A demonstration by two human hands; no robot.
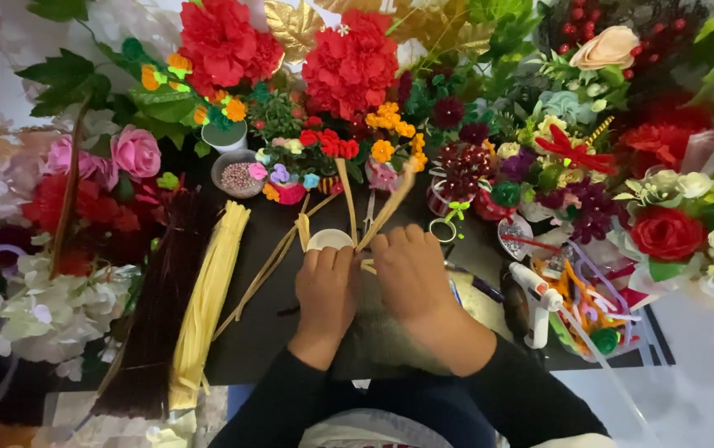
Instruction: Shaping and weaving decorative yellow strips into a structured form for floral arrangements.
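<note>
Where both hands meet, tan pipe cleaners (390, 207) fan upward, fuzzy.

Surface (274, 332) black; left of the white cup (329, 240) lie a pale yellow stem bundle (207, 307) and, further left, a dark brown bundle (158, 323). Tan strips (390, 207) rise beside the cup; above it red blooms (350, 62), orange pompoms (390, 124). Far left a pink rose (135, 152), far right a red rose (666, 234); sleeves (290, 398) black.
</note>
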